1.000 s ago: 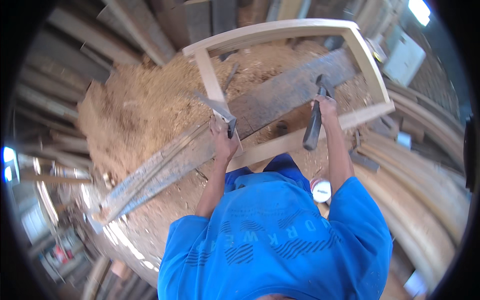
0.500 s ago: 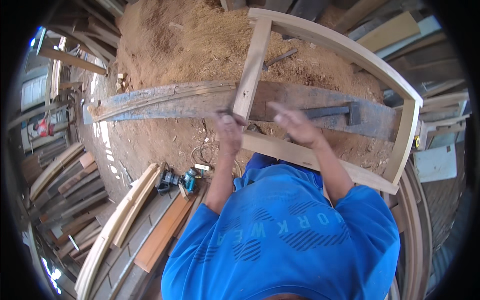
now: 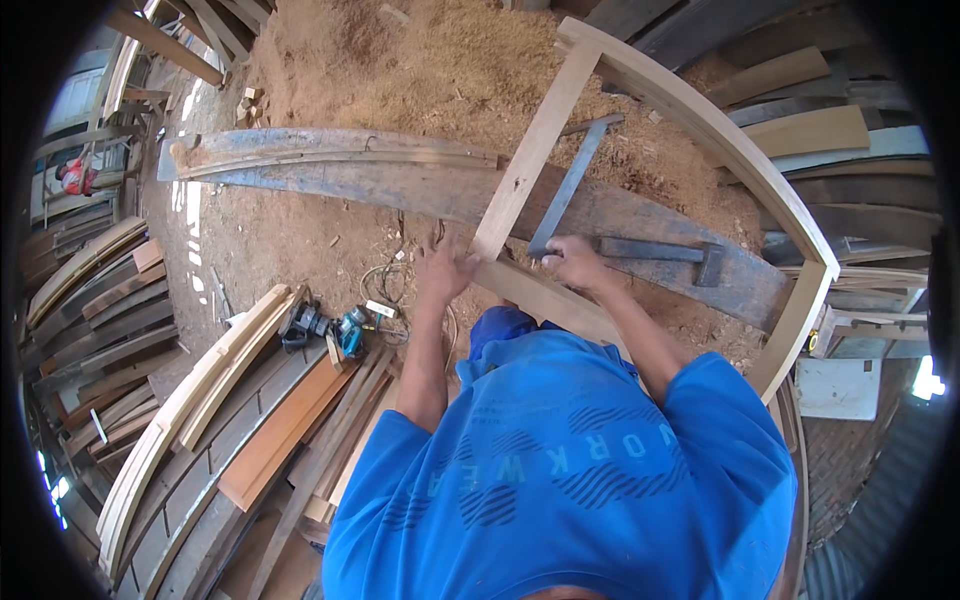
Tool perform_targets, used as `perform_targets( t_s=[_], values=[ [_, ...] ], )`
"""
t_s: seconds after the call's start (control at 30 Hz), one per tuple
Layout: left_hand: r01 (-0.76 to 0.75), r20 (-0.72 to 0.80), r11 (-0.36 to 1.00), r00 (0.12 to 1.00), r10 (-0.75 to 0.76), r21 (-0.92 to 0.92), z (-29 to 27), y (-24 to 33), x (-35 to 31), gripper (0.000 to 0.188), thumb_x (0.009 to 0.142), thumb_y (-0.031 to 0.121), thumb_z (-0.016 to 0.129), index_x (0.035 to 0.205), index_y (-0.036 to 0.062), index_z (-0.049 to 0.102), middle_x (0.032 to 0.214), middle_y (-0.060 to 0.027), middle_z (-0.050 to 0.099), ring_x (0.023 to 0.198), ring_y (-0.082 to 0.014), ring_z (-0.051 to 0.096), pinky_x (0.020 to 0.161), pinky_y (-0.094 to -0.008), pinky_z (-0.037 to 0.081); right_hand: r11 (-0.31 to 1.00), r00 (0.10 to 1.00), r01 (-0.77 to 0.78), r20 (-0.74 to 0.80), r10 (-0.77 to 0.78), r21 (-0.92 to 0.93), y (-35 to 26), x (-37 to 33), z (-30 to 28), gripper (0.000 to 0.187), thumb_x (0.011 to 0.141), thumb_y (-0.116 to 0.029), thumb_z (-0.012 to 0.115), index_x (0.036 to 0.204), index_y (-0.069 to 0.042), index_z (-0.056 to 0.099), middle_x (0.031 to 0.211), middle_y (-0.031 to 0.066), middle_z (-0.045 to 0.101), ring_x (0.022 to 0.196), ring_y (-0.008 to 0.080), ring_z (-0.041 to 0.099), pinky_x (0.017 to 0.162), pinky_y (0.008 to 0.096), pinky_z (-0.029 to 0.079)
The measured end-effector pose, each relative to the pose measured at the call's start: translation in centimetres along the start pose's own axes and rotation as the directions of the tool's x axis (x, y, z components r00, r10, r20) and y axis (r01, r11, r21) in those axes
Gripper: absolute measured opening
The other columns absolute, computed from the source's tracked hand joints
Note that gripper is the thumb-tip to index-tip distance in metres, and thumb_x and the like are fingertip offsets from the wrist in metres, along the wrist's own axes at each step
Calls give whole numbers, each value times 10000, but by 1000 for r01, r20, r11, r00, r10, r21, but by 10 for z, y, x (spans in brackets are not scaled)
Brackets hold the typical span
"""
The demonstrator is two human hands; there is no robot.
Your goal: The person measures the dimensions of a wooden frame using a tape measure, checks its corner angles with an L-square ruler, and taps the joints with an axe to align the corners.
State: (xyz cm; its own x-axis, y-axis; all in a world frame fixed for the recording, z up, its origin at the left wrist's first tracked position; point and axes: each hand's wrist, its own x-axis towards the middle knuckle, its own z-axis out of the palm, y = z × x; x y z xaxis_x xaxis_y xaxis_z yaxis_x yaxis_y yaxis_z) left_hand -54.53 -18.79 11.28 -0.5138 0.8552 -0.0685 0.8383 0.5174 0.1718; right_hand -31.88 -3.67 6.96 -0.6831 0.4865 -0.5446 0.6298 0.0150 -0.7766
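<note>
A pale wooden frame [image 3: 530,160], with a curved far rail, rests in front of me across a long worn plank. My left hand [image 3: 443,268] lies with fingers spread beside the frame's near left corner, its thumb side close to or touching the wood. Inside the frame, my right hand [image 3: 575,262] is closed at the near end of a flat blue-grey bar [image 3: 572,185]. The bar slants away to the far right, and its far end overlaps a thin dark piece lying on the sawdust. A dark hammer [image 3: 655,250] lies on the plank to the right.
The worn plank [image 3: 320,185] crosses the floor under the frame, carrying a thin strip of wood. Teal power tools [image 3: 350,330] with a cord stand at left. Stacked boards [image 3: 270,440] line both sides. Sawdust [image 3: 420,80] covers the ground beyond.
My right hand, blurred with fingers extended before, is now closed on the blue-grey bar. My left hand has moved slightly left and its fingers have spread. The view has shifted.
</note>
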Motion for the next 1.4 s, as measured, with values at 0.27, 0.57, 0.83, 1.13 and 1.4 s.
perform_targets(
  t_s=[0.27, 0.57, 0.83, 1.13, 1.4],
  values=[
    [238, 430, 876, 902, -39, -420, 23, -29, 1, 489, 857, 340, 708, 1278, 109, 615, 1265, -176, 636, 1224, -371, 554, 1048, -438, 444, 994, 998, -34, 41, 39, -103, -11, 15, 43, 344, 834, -234, 701, 1078, 8, 705, 1059, 262, 685, 1020, 395, 664, 892, 437, 505],
    [233, 486, 902, 873, -31, -362, 10, -21, 10, 492, 845, 375, 703, 1262, 126, 623, 1252, -154, 645, 1205, -355, 566, 1025, -439, 455, 996, 999, -5, 39, 9, -88, -14, 29, 49, 284, 821, -241, 713, 942, 15, 691, 912, 269, 665, 898, 409, 664, 779, 466, 498],
    [251, 517, 911, 854, -51, -326, 0, -18, 12, 483, 854, 399, 684, 1261, 145, 624, 1218, -151, 659, 1204, -351, 569, 1010, -441, 464, 998, 999, 19, 30, -17, -65, -14, 29, 48, 262, 825, -215, 715, 891, 33, 660, 884, 278, 652, 863, 402, 660, 758, 460, 489],
    [227, 535, 941, 843, -61, -250, -15, -12, -19, 442, 863, 411, 679, 1215, 149, 632, 1147, -194, 672, 1118, -417, 595, 1016, -481, 453, 989, 984, 40, 178, -14, -144, -4, 10, 63, 301, 826, -293, 694, 954, -20, 710, 897, 241, 680, 888, 385, 674, 794, 475, 503],
    [244, 566, 922, 824, -33, -301, -4, -21, -17, 431, 830, 374, 716, 1187, 142, 655, 989, -211, 704, 1050, -380, 636, 994, -458, 462, 978, 989, 87, 131, -62, -191, -5, 9, 68, 281, 828, -258, 702, 967, -14, 712, 943, 257, 682, 907, 407, 671, 793, 471, 502]
  ],
)
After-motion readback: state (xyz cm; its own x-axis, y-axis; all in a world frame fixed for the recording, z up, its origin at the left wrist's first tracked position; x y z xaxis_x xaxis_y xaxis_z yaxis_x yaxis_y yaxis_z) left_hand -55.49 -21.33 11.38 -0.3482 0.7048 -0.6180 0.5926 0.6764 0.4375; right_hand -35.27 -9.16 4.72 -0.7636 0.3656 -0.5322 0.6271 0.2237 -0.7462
